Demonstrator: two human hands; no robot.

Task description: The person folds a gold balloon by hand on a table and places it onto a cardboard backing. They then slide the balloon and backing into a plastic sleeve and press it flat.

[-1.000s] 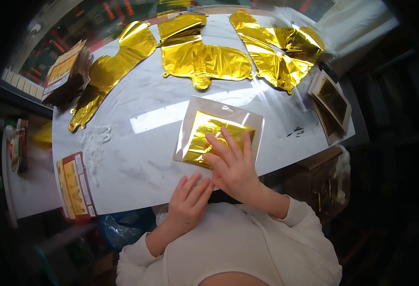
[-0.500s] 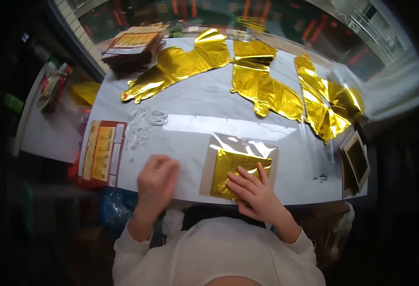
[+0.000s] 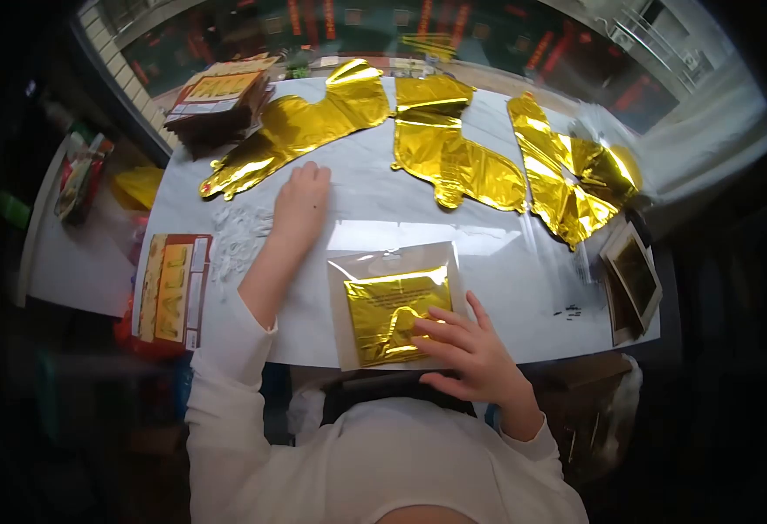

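Note:
A clear bag (image 3: 443, 253) holding a folded gold foil sheet (image 3: 374, 306) with small print lies flat at the near edge of the table. My right hand (image 3: 471, 354) is open, fingers spread over the bag's lower right part. My left hand (image 3: 303, 205) reaches across the table, just below the leftmost gold foil balloon (image 3: 300, 127). Its fingers are curled together and the fingertips are hidden, so what they may hold does not show. Next to the left forearm lies a loose pile of white string-like pieces (image 3: 237, 244).
Two more flat gold foil balloons (image 3: 462, 148) stretch along the far side. A stack of printed "FALL" packs (image 3: 222, 100) stands at the far left, with one pack (image 3: 172, 293) nearer. Cards (image 3: 632, 275) and small dark bits (image 3: 567, 311) lie at the right.
My left hand has moved forward, away from my body. The filled bag sits further left in view and has turned slightly; my right hand's fingers have lifted and spread.

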